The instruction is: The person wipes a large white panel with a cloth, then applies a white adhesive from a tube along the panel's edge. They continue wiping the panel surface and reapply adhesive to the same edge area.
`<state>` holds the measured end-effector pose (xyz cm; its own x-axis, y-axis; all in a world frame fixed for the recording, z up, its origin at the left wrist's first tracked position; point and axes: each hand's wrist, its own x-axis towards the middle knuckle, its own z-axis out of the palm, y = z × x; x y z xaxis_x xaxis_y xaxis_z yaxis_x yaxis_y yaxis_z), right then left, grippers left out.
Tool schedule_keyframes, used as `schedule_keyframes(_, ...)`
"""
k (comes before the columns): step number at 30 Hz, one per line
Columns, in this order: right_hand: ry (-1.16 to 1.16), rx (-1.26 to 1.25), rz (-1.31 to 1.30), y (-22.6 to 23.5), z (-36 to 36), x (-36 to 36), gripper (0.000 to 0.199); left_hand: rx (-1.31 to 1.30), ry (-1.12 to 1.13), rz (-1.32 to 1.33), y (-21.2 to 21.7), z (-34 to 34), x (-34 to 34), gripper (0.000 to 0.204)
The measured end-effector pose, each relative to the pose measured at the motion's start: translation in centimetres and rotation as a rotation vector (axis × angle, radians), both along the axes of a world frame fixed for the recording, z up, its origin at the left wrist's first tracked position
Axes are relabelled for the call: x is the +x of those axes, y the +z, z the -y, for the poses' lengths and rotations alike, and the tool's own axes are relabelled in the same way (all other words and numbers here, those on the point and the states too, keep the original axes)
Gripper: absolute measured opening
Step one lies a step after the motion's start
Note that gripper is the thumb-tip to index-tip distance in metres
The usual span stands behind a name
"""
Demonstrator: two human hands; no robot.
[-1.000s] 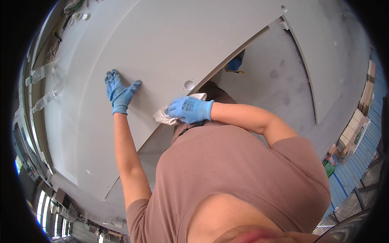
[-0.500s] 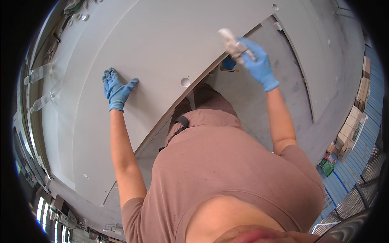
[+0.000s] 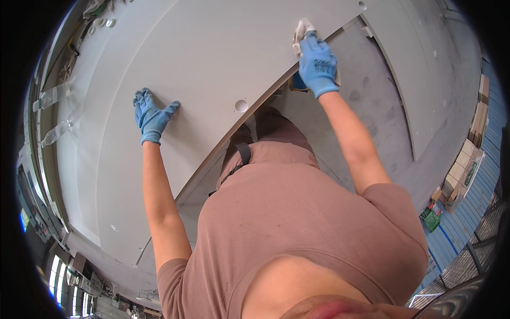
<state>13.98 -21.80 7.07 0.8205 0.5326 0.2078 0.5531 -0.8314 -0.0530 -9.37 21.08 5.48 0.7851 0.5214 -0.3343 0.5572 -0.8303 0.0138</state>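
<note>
The blue-gloved right hand (image 3: 319, 64) reaches out ahead of the body and to the right, its forearm (image 3: 350, 133) slanting up and leftward from a bent elbow, the back of the hand turned to the camera and the fingers pointing away from the wearer. Its fingers are closed over a white cloth (image 3: 303, 33), bunched against the palm, though how tightly they squeeze cannot be told. The left hand (image 3: 153, 116), gloved in the same blue, lies palm down on the large pale grey panel (image 3: 207, 58), holding nothing; its fingers point forward, close together, and the thumb stands well out to the right. That arm runs nearly straight. The cloth sits by the panel's near edge, beyond the round recess (image 3: 241, 106) (which lies between the two hands, close to that same edge). It looks crumpled and soft, with greyish folds; most of it pokes out past the fingertips, and a paler scrap shows beside the wrist. The panel has a smooth, matt face. Two clear plastic bottles (image 3: 55, 133) lie on the far left, well apart from the left hand.
</note>
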Motion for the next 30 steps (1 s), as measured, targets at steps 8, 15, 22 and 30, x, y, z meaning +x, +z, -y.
schedule_keyframes(8,0.166,-0.23,-0.21,1.0,-4.2,-12.5,0.031,-0.02,0.026,0.01,0.0,0.2,-0.1,0.125)
schedule_keyframes(15,0.449,-0.074,-0.38,3.2,-6.8,-14.2,0.043,-0.013,0.026,0.02,0.0,0.2,-0.2,0.123)
schedule_keyframes(22,0.497,0.341,-0.397,5.3,-9.0,-9.4,0.038,-0.014,0.019,0.015,-0.1,0.0,-0.2,0.123)
schedule_keyframes(30,0.707,-0.19,-0.114,0.4,-11.9,-11.0,0.046,-0.029,0.048,0.008,0.0,0.2,-0.1,0.124)
